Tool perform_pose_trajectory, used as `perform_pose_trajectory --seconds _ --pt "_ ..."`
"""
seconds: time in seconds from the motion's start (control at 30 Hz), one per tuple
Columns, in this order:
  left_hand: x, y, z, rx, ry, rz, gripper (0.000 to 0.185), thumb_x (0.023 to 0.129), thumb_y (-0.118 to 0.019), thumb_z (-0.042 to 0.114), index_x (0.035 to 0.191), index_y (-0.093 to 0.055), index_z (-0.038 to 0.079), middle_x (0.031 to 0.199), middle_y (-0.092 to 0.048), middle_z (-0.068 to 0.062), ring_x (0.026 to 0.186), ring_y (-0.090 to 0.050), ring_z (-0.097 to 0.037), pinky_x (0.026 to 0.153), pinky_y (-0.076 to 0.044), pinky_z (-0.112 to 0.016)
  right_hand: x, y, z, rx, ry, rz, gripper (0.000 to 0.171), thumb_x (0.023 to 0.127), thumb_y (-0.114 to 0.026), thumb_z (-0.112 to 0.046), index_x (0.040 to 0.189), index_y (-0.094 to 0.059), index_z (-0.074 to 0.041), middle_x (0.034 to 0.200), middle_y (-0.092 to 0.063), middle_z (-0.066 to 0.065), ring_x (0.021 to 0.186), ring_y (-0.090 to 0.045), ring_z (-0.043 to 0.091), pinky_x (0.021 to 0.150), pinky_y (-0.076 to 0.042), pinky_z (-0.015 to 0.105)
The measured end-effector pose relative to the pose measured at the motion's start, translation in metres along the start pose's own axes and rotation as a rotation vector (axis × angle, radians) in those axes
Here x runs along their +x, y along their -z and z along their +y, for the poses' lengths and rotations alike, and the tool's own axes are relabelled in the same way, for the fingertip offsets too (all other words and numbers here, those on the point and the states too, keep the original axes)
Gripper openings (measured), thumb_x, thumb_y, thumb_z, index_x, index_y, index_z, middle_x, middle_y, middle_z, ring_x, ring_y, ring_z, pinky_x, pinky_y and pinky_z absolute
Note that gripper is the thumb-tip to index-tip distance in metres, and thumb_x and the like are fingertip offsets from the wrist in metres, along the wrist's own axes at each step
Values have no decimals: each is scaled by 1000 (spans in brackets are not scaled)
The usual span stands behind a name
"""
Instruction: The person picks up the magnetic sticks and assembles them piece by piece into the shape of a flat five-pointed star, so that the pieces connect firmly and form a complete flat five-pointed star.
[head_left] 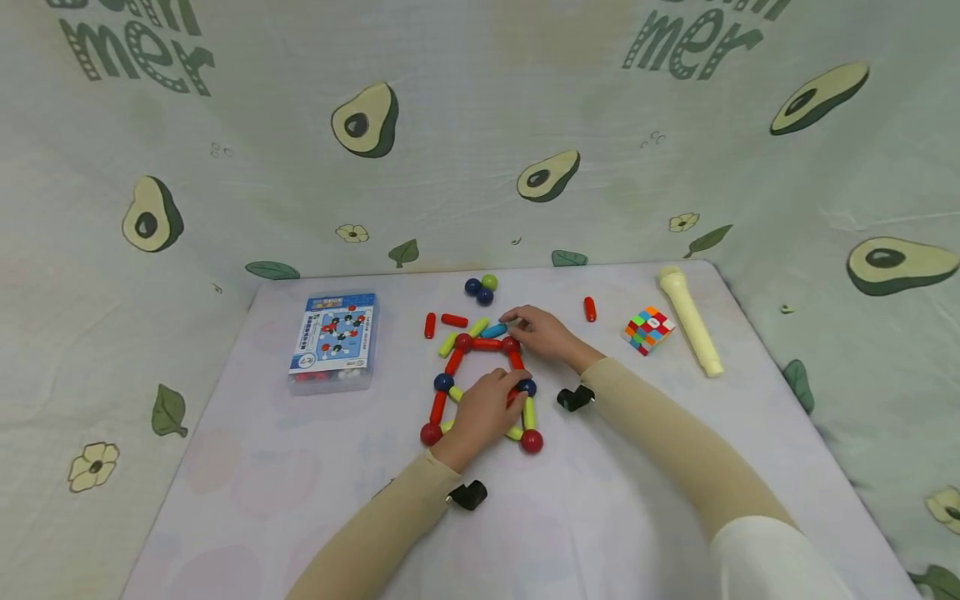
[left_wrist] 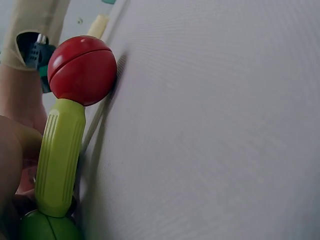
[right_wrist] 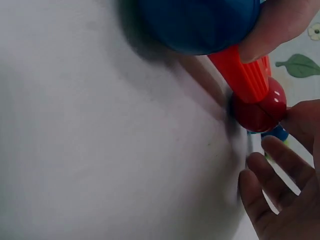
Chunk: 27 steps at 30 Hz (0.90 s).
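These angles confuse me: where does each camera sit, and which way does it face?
Head: on the head, facing forward and down at the table; sleeves, left grip and right grip show.
Left wrist: on that wrist, facing a yellow-green stick and red ball; bare skin and a sleeve at left.
Right wrist: on that wrist, facing a blue ball and red stick; fingers at right.
Head and right-wrist views share that blue ball and red stick.

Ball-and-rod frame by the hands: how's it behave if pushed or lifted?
The frame may flex or separate at its many joints. Its glossy near-right red ball may slip. Spread wide, the frame probably slides rather than rolls.
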<state>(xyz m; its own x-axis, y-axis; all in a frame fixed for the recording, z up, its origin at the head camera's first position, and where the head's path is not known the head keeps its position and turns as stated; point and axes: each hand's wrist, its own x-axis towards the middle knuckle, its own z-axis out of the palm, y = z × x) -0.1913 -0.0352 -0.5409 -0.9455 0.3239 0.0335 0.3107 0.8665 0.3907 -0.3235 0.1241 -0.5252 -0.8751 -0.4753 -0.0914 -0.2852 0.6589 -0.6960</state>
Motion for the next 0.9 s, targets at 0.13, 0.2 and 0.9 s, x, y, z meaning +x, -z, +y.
perform_pose_trajectory --seconds 0.13,0.2,0.9 --pt "0 0 0 4 -4 -4 41 101 -63 38 139 -61 25 116 -65 -2 93 -60 -14 77 -55 -27 15 -2 -11 -37 -34 -32 27 103 -60 -19 129 -67 -16 127 -64 7 108 -59 25 98 -51 39" --pt "-1 0 0 2 -4 -8 41 101 -63 38 139 -61 26 116 -65 -2 93 -59 -14 76 -55 -27 21 -2 -16 -48 -63 -40 26 102 -62 -19 126 -69 -14 124 -65 8 107 -58 24 98 -50 38" --pt "-7 3 -9 -78 27 29 42 99 -67 38 138 -62 26 112 -66 -1 90 -59 -13 76 -55 -26 -72 24 20 -199 -106 5 12 93 -73 -16 104 -69 -10 92 -66 3 85 -58 22 80 -53 38"
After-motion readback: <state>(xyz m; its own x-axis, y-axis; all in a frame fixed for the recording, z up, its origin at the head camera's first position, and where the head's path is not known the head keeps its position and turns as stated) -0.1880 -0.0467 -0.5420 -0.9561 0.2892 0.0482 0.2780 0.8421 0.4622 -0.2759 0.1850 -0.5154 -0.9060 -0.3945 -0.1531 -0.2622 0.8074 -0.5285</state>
